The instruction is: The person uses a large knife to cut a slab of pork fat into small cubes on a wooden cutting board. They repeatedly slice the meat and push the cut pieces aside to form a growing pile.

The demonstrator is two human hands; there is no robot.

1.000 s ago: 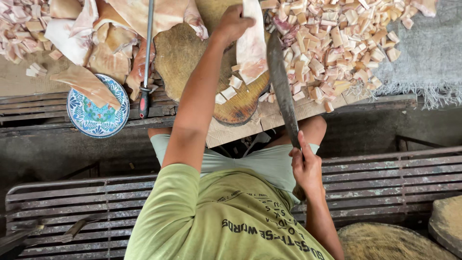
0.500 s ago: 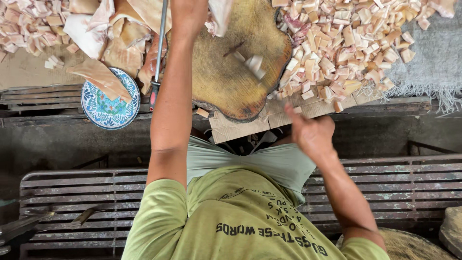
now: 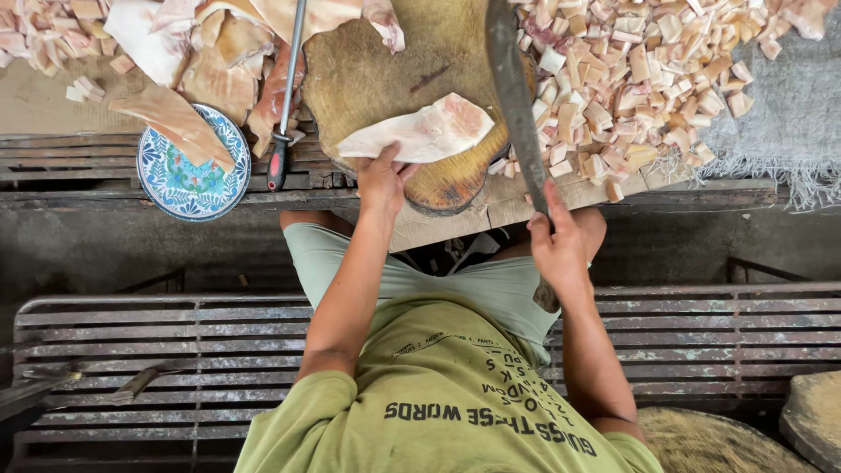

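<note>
- Head view, looking straight down: a person in an olive green T-shirt with dark printed lettering across the back is seen from above, seated on a bench of grey metal slats [image 3: 175,350].
- The left hand [image 3: 383,180] is laid on the near edge of a pale slab of pork skin and fat [image 3: 420,131], fingers pressed down on it. The slab lies flat on a round, worn wooden chopping block [image 3: 377,70].
- The right hand [image 3: 559,250] is closed tight around the handle of a long, dark cleaver [image 3: 517,105]. Its blade is held over the right edge of the block, just beside the slab and not touching it.
- To the right of the block, a heap of small, pale cut cubes [image 3: 648,79] is spread over the board, reaching a grey frayed cloth [image 3: 780,123].
- To the left, a sharpening steel with a red and black handle [image 3: 285,105] is laid near the block's edge.
- Further left, a round plate with a blue and green floral pattern [image 3: 188,180] is set at the table's edge, with a strip of skin resting across it.
- Uncut pieces of skin [image 3: 210,52] are piled at the upper left.
</note>
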